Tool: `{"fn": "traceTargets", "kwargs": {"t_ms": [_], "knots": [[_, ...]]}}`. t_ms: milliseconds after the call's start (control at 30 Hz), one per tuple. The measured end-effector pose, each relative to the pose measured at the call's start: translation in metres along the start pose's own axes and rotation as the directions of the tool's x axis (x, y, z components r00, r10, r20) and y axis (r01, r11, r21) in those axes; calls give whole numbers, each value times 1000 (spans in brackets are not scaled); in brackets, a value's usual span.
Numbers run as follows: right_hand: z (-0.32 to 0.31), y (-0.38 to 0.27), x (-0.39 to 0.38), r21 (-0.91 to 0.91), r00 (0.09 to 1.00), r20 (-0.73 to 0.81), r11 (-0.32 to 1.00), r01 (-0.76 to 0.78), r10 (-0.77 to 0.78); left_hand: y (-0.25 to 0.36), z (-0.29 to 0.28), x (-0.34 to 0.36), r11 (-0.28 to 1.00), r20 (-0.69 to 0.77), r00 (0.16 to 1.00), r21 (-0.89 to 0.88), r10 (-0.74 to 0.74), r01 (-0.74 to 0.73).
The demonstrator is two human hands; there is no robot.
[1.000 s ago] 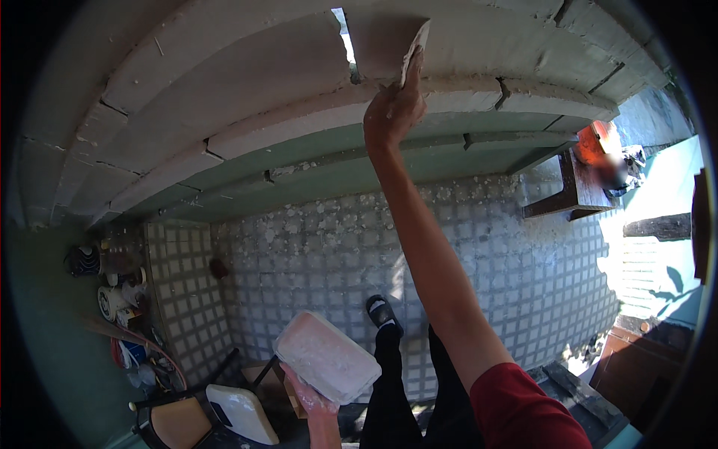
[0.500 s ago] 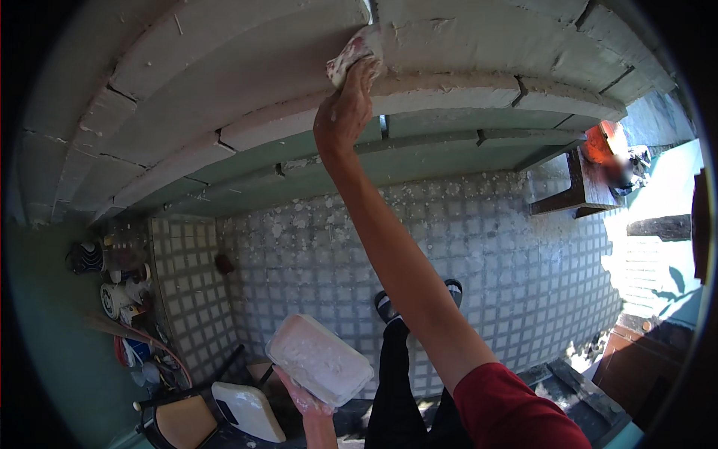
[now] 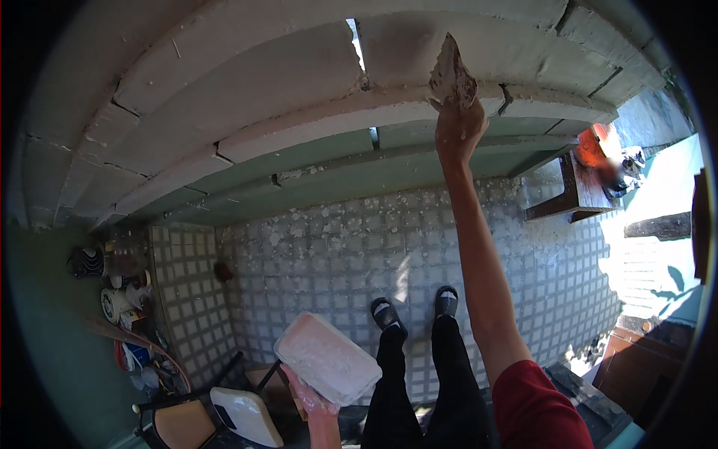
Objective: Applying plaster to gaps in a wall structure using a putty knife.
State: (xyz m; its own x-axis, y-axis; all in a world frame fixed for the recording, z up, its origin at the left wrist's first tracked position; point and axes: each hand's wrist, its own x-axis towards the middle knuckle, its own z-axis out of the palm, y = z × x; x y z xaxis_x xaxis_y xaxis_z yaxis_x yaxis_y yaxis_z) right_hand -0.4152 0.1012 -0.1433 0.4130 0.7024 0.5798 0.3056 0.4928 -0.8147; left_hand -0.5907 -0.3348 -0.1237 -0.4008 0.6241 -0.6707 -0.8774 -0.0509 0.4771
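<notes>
My right hand is raised high with the arm stretched out, its fingers closed around a pointed, whitish piece with reddish-brown smears. Whether that piece is a rag or a thin scraper cannot be made out. It is up against the pale, patchy wall, just above a long protruding ledge. Low in the picture, my left hand supports a rectangular plastic tub from its near side and underneath. Pale paste coats the tub's inside.
Vertical gaps cut the wall, one letting light through. White spatters mark the tiled floor. A dark wooden bench carrying an orange item stands far right. Chairs are at lower left, below assorted clutter.
My right hand has moved right along the wall with the smeared piece, away from the lit gap it covered. The tub has shifted slightly right in my left hand.
</notes>
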Motion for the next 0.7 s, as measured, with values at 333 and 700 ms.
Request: {"fn": "traceTargets", "kwargs": {"t_ms": [333, 700], "knots": [[62, -21, -25, -157, 985, -67, 977, 146, -158, 5, -8, 7, 999, -81, 997, 45, 20, -16], [30, -31, -9, -13, 995, -46, 996, -94, 93, 6, -1, 15, 998, -95, 995, 55, 26, -21]]}}
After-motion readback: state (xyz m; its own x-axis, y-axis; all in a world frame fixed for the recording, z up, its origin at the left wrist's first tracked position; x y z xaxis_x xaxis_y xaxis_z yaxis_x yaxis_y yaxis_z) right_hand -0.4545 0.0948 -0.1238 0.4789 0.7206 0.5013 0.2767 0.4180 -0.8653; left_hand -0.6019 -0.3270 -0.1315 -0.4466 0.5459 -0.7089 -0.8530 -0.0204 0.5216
